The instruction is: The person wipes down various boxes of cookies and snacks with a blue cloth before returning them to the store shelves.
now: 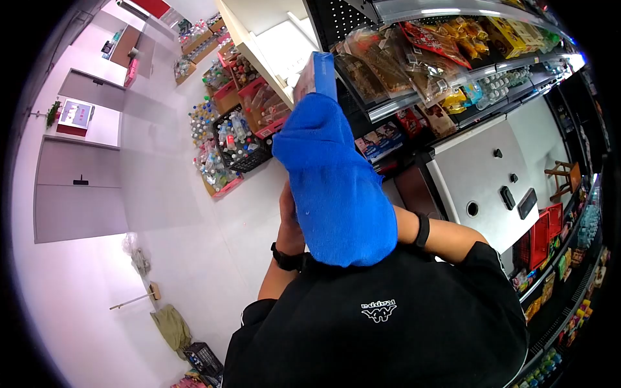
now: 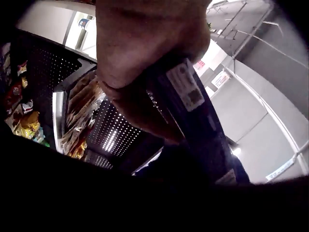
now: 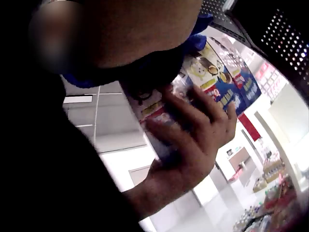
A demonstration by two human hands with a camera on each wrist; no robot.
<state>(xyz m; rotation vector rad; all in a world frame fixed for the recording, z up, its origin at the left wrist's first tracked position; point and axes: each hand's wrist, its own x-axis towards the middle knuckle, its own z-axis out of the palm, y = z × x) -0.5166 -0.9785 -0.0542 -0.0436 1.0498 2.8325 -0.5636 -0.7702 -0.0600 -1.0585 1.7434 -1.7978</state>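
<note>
A large blue cloth [image 1: 343, 200] spreads in front of the chest, and in the head view it hides most of both hands. Past its far end juts a blue-and-white printed box [image 1: 325, 77]. My left hand [image 3: 193, 133] grips this box, its fingers spread across the printed front in the right wrist view. The box's narrow dark side [image 2: 200, 113] with a white label shows in the left wrist view. My right hand [image 3: 140, 31] fills the top of the right wrist view, blue cloth at its edges. Its fingers are hidden, so I cannot tell what they hold.
Shelves with bagged snacks [image 1: 394, 61] stand ahead and to the right. A white cabinet top [image 1: 475, 168] holds small black items. Ahead to the left, a black crate [image 1: 242, 158] and cartons of bottles sit on the pale floor [image 1: 174, 187]. Red baskets [image 1: 540, 239] are at the right.
</note>
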